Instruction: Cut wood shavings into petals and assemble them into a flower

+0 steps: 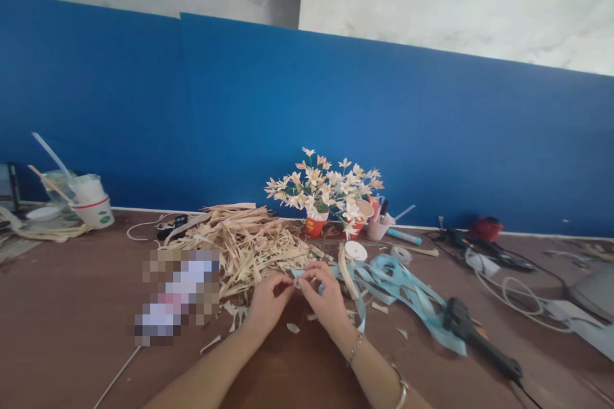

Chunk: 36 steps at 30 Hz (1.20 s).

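Observation:
My left hand (269, 300) and my right hand (327, 297) meet over the middle of the table, thumbs and fingers closed in a pinch. Between their fingertips is a small pale piece (297, 282), too small and blurred to name. A bit of light blue shows just behind the fingertips. Past my hands lies a heap of dried husk strips (254, 239). Light blue ribbon (398, 281) is strewn to the right of my right hand, and a white spool (355, 251) lies behind it. Small pale scraps (292, 328) are scattered around my hands.
Handmade flowers (326, 185) stand in red cups (315, 226) by the blue partition (288, 108). A black glue gun (480, 335) lies at right, near cables and a power strip (582, 326). A pixelated object (177, 294) is at left, a white tub (100, 212) farther left.

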Each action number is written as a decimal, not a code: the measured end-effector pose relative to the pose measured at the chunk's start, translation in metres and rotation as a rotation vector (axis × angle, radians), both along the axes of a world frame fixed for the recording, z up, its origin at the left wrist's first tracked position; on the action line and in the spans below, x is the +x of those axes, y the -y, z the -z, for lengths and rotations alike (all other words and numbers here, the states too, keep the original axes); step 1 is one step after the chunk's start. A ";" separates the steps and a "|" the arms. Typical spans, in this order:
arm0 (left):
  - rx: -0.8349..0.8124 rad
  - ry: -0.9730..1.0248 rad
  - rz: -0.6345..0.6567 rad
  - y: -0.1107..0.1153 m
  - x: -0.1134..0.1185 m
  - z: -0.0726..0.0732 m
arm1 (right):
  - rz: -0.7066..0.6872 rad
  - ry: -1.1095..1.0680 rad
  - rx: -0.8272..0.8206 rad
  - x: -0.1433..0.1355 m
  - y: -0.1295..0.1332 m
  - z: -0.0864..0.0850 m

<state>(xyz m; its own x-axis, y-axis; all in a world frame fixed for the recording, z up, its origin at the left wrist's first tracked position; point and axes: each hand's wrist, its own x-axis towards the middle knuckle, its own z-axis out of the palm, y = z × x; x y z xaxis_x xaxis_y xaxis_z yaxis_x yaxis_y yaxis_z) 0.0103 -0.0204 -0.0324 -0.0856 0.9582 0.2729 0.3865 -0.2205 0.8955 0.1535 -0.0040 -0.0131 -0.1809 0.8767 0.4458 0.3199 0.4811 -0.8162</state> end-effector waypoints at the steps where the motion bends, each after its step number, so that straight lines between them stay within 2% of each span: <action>1: -0.004 0.006 -0.003 0.000 0.000 0.000 | -0.002 -0.003 0.002 0.000 0.000 0.000; 7: -0.030 0.069 -0.016 -0.001 -0.002 -0.003 | 0.017 -0.039 0.005 0.000 -0.001 0.002; 13: -0.096 0.147 -0.012 0.001 -0.001 -0.008 | 0.019 0.015 -0.049 -0.001 -0.001 0.000; 19: -0.183 0.253 0.056 0.000 -0.002 -0.004 | 0.023 -0.025 -0.078 -0.001 -0.002 0.001; 28: -0.239 0.376 0.083 0.001 -0.001 -0.005 | 0.023 -0.029 -0.106 -0.001 -0.003 0.004; 36: -0.283 0.380 0.120 0.000 0.000 -0.001 | 0.038 -0.047 -0.091 0.000 -0.003 0.003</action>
<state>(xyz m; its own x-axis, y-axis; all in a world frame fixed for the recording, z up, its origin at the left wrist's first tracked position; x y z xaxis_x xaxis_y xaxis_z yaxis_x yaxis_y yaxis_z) 0.0104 -0.0208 -0.0314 -0.0133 0.9995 -0.0289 0.0075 0.0290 0.9996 0.1533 -0.0005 -0.0164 -0.1272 0.9197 0.3714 0.2970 0.3926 -0.8704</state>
